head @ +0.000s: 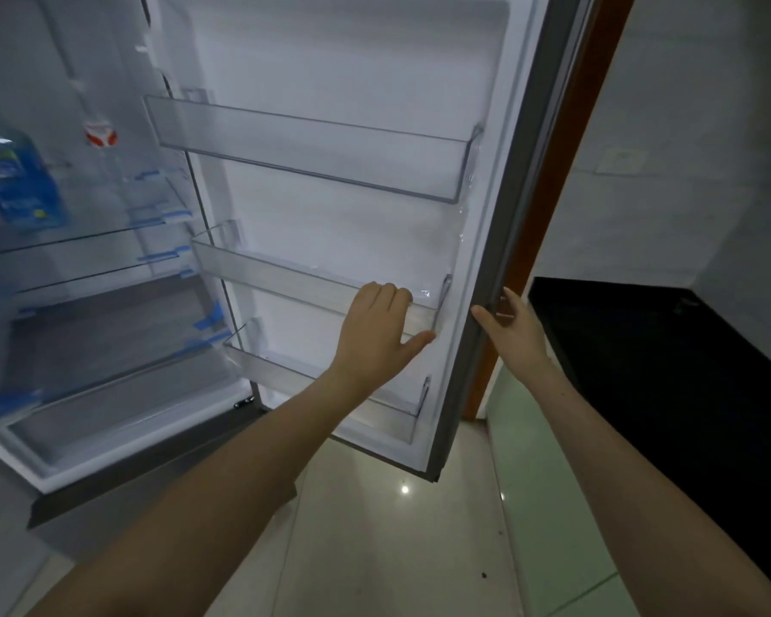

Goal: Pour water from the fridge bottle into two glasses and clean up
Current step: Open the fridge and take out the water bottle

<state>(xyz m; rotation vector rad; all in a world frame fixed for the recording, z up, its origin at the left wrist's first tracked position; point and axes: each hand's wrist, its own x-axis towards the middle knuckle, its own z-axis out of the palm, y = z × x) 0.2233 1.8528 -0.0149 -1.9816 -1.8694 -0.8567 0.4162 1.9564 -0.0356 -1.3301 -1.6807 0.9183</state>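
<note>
The fridge door (366,73) stands wide open in front of me. My left hand (381,331) rests on the front of the middle door shelf (286,271), fingers curled over its rim. My right hand (515,331) holds the door's outer edge (499,242), thumb on the inner side, fingers behind it. Inside the fridge at the far left a large blue water bottle (14,175) stands on a glass shelf (76,242). A clear bottle with a red and white label (101,138) stands further back. No glasses are in view.
The door holds three bare clear shelves, including the top one (312,153) and the bottom one (330,385). A black counter (642,349) lies to the right past an orange door frame (566,180). Pale glossy floor tiles (397,527) spread below.
</note>
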